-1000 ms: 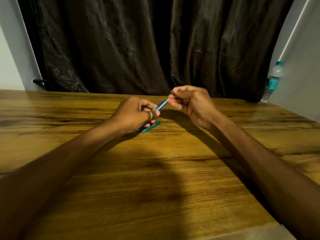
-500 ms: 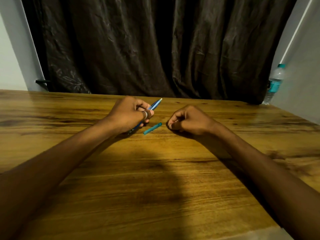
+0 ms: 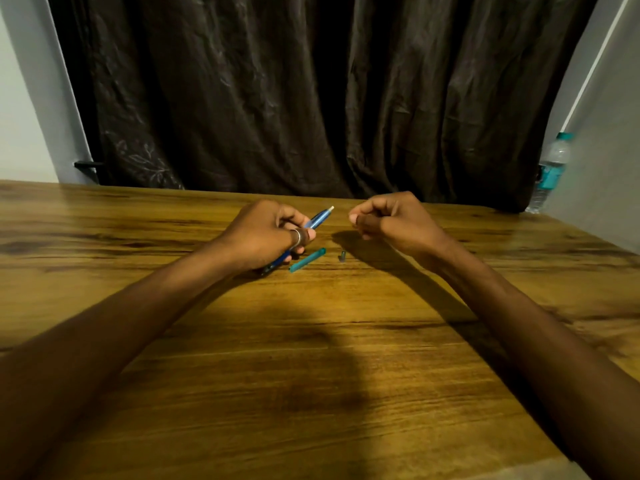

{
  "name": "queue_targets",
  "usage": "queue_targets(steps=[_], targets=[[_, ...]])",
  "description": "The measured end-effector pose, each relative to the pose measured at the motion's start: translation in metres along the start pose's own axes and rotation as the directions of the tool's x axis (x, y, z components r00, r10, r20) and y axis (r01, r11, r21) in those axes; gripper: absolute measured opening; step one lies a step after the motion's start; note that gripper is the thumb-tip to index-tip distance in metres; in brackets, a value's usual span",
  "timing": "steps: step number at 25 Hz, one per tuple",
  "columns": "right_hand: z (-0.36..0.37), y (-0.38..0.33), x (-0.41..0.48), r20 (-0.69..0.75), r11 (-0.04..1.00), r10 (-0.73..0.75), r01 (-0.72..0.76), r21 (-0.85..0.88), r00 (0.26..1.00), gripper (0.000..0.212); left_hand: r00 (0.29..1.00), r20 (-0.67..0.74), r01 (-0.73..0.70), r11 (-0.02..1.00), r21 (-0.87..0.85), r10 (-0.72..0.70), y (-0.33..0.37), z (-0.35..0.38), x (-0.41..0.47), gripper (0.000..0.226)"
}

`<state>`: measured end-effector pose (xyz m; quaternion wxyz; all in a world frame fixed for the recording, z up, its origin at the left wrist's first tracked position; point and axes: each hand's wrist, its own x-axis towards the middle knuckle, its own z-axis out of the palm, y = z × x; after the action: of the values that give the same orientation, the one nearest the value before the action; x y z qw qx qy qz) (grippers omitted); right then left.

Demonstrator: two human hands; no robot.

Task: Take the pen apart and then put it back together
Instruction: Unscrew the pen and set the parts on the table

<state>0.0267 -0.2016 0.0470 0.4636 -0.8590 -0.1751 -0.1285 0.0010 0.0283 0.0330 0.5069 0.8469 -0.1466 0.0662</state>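
We hold the pen (image 3: pixel 318 218) in our left hand (image 3: pixel 266 233), fingers wrapped round the barrel so its pale tip points up and to the right, clear of the table (image 3: pixel 311 375). Our right hand (image 3: pixel 391 220) hovers just right of that tip, curled with thumb and forefinger pinched together; whether anything sits between them we cannot tell. Two parts already lie on the wood: a teal cap (image 3: pixel 307 260) just near of the left hand, and a small grey piece (image 3: pixel 342 256) a little right of it, in the shadow of the right hand. We judge the taking-apart to be under way, with the next part to come off at the tip. To do it well, we should keep the left grip firm on the barrel and low over the table, so that anything loosened drops only a short way. The right fingers should take the tip squarely and turn or pull along the barrel's line, not across it. Each part is best laid beside the cap and the grey piece, in order, away from the table edge.
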Motion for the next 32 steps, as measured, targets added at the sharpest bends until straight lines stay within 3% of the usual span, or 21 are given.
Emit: queue_targets(steps=[3,6,18,24,27,29,32], targets=[[0.007,-0.008,-0.003,0.026,0.98,-0.013,0.008,0.198,1.0,0.013,0.999,0.03,-0.028,0.999,0.025,0.027,-0.002,0.001,-0.001,0.014],[0.012,-0.014,-0.007,0.017,0.964,-0.034,0.028,0.266,0.999,0.018,0.998,0.043,-0.039,0.999,0.008,0.039,-0.002,0.001,-0.001,0.013],[0.016,-0.011,-0.006,0.017,0.978,-0.029,0.025,0.209,0.999,0.008,0.993,0.044,-0.108,0.994,0.037,0.106,0.001,0.006,-0.003,0.013],[0.015,-0.01,-0.006,-0.006,0.99,-0.024,0.025,0.14,1.0,0.012,0.993,0.037,-0.112,0.985,0.133,0.108,0.0,0.005,-0.003,0.014],[0.002,-0.004,-0.003,-0.036,0.999,-0.025,0.023,-0.046,0.999,0.016,0.997,0.0,-0.071,0.983,0.167,0.072,-0.002,0.004,-0.002,0.02],[-0.006,-0.001,-0.003,0.073,0.959,-0.012,0.032,-0.282,0.997,0.011,0.997,-0.057,-0.042,0.987,0.158,0.051,-0.003,0.003,0.0,0.02],[-0.007,-0.003,-0.006,0.261,0.914,0.054,0.058,-0.402,0.964,0.003,0.995,-0.087,-0.029,0.983,0.183,0.045,-0.003,0.001,0.001,0.019]])
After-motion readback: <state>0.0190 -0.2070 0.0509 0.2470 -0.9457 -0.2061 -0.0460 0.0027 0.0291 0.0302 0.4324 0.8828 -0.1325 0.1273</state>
